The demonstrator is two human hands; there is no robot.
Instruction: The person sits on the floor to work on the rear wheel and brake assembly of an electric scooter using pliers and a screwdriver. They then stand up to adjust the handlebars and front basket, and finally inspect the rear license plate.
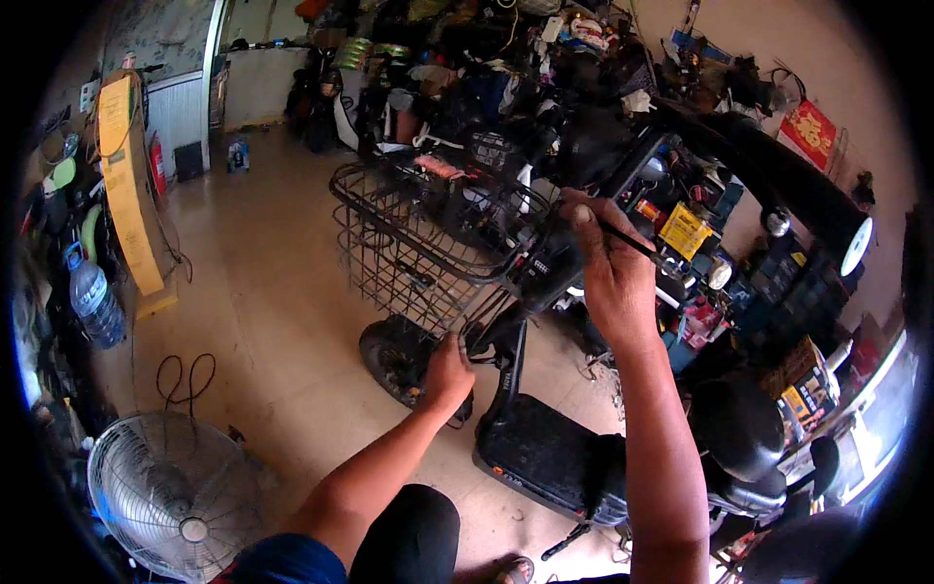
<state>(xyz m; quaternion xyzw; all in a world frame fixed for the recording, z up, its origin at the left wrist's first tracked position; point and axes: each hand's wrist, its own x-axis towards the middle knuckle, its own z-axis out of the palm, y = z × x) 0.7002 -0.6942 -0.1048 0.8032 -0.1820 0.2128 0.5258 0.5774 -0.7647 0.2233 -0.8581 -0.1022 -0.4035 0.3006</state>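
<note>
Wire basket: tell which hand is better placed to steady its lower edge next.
Likely the left hand: it is close to the lower edge of the wire basket, while the right hand is higher, holding a thin dark rod.

The basket point(413, 275) is sitting at the scooter's point(550, 453) front, above its wheel point(397, 365). The left hand point(449, 373) is resting just below the basket's near end; right of the basket, a rod point(628, 239) is lying across the right hand point(615, 261). Leftward, a fan point(180, 496) is standing nearest, a bottle point(94, 297) behind it.
</note>
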